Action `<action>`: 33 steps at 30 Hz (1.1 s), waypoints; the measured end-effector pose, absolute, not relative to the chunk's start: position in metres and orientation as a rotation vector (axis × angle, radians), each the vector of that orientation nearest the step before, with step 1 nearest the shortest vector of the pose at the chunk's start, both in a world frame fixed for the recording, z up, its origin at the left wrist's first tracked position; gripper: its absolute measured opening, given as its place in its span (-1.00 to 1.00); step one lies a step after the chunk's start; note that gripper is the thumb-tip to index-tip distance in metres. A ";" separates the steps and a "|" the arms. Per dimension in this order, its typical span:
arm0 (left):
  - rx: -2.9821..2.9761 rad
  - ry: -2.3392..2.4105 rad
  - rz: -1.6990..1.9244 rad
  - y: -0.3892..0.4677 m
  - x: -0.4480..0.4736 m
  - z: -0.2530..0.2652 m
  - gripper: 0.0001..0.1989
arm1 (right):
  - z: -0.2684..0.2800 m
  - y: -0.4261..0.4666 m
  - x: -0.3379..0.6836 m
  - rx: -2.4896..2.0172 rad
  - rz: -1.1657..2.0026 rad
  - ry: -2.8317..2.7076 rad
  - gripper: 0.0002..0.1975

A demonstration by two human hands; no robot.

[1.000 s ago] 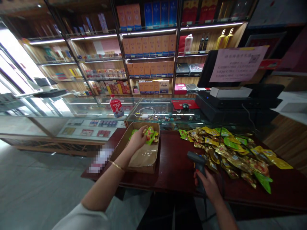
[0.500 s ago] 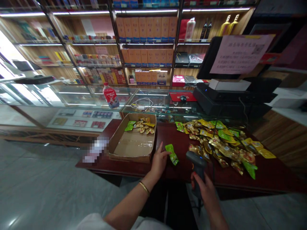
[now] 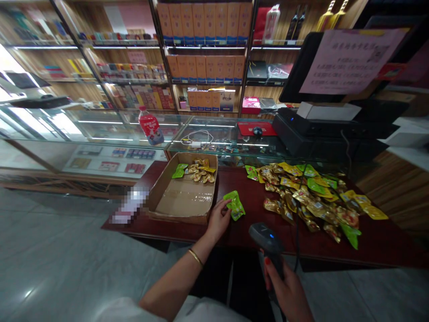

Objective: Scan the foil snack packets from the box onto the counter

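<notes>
My left hand [image 3: 219, 220] has its fingers closed on the left edge of a green snack packet [image 3: 236, 206] at the front of the dark red table. My right hand [image 3: 284, 284] is wrapped round the handle of a black barcode scanner [image 3: 267, 239], whose head shows a small blue light and points toward the packet. Left of my left hand stands a shallow cardboard box [image 3: 182, 218] holding a green packet [image 3: 180, 170] and several gold ones [image 3: 203, 175] at its far end. A heap of gold, yellow and green packets [image 3: 310, 199] lies to the right.
Behind the table runs a glass display counter [image 3: 224, 129] with a red-labelled bottle [image 3: 150, 127], a white cable [image 3: 197, 139] and a computer mouse [image 3: 257, 131] on it. A monitor [image 3: 306, 67] stands at the right. The scanner's cable [image 3: 297, 232] crosses the table.
My left fingers have closed on the green packet, which is turned and lies flatter to view. The scanner has come nearer to me and tilted toward the packet. The view has dipped slightly.
</notes>
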State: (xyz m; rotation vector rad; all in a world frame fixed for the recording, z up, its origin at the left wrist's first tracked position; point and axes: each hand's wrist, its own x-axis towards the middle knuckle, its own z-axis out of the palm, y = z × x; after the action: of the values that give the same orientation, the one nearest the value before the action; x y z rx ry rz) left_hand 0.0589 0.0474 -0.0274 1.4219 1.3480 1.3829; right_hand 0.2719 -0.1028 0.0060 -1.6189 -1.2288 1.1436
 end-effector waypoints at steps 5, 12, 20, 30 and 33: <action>1.398 1.360 1.364 0.048 0.061 -0.026 -0.65 | 0.010 -0.104 0.268 -1.651 1.102 -1.279 -0.47; 1.409 1.380 1.377 0.051 0.062 -0.033 -0.62 | -0.001 -0.103 0.275 -1.656 1.109 -1.331 -0.50; 1.481 1.338 1.419 0.048 0.057 -0.029 -0.65 | 0.002 -0.076 0.276 -1.566 1.139 -1.199 -0.55; 1.513 1.038 1.507 0.120 0.142 0.063 -0.63 | -0.014 0.028 0.273 -1.323 1.202 -0.955 -0.48; 1.564 1.016 1.258 0.157 0.204 0.074 -0.59 | -0.018 0.029 0.274 -1.281 1.234 -0.909 -0.45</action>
State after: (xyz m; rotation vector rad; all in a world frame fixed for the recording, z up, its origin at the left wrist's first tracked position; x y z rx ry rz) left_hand 0.2036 0.1567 0.0737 1.5643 1.0158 1.2576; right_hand 0.2739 0.0285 -0.0184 -1.2810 -0.9086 1.2340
